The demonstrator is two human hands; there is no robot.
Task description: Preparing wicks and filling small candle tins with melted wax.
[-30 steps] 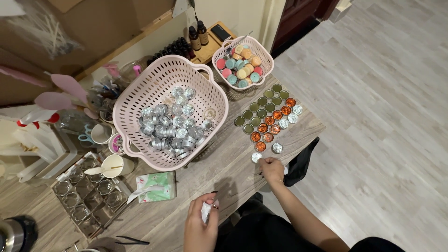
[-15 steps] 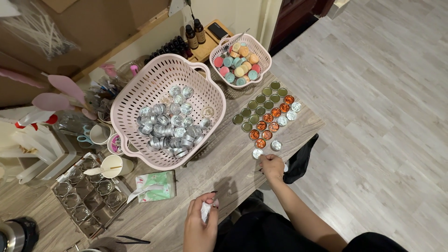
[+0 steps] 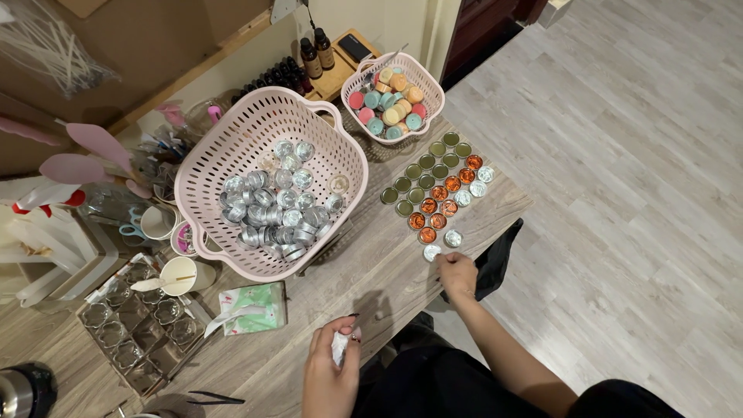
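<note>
Since a second ago the right hand (image 3: 457,272) has edged slightly toward the desk (image 3: 371,271) edge, fingers curled loosely just beside a silver tealight cup (image 3: 431,252), apparently not gripping it. The left hand (image 3: 333,371) stays closed around a small white scrap (image 3: 340,348), possibly paper. A green-and-white soft packet (image 3: 251,307) lies flat below the large pink basket (image 3: 267,182) of empty cups.

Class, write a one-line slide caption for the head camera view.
Right hand beside rows of small cups on a wooden table; left hand grips something white.
</note>
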